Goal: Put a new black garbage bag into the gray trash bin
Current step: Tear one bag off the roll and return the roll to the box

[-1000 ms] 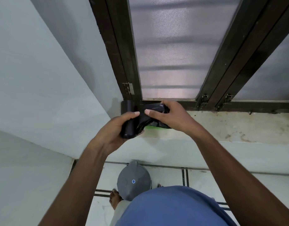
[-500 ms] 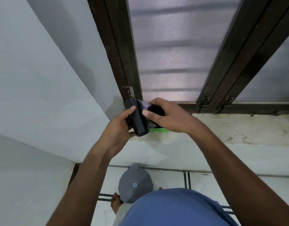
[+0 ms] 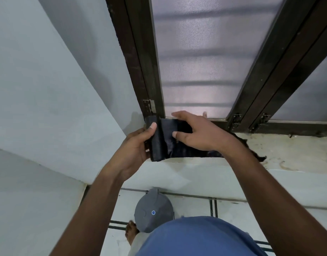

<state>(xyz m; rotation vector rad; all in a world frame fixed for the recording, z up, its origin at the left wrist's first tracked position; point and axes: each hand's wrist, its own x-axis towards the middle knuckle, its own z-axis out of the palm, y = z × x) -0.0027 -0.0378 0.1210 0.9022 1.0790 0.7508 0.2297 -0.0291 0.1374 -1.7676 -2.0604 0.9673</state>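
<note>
A roll of black garbage bags is held upright at the window sill by my left hand, thumb on its top front. A flat length of black bag is unrolled from it to the right, and its far end shows past my right wrist on the sill. My right hand lies on this sheet with fingers spread, thumb on top, fingertips over its far edge. The gray trash bin, lid closed, stands on the floor below, beside my foot.
A dark-framed window with a mesh screen rises above the stained sill. A pale wall closes in on the left. White tiled floor lies around the bin.
The roll has turned upright in my left hand and a length of bag has been pulled out to the right. My right hand has opened out flat over the sheet.
</note>
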